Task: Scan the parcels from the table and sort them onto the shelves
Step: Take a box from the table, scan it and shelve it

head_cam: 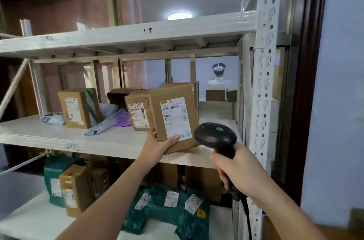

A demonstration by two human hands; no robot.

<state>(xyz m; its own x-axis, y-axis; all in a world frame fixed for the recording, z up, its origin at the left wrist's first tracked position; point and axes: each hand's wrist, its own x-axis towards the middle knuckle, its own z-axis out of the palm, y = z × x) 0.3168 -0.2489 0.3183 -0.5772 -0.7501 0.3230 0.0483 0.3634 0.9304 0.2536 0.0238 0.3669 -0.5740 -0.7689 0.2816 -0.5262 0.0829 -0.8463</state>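
L hand (157, 144) grips the box (175, 116) at its lower left corner: thumb laid across the label (175, 117), other fingers hidden behind the box. Box stands upright, tilted a bit, bottom edge on the front of the mid shelf (110, 143), just beside another labelled box (137, 114). R hand (239, 171) is curled tight round the scanner (215, 137) handle; scanner head sits just right of the box's lower corner, near it, contact can't tell. Scanner cable runs down past the wrist, cut off at the frame bottom. Label print too small to read well. Both forearms reach up and forward from the bottom edge, L arm long and diagonal, R wrist bent slightly.
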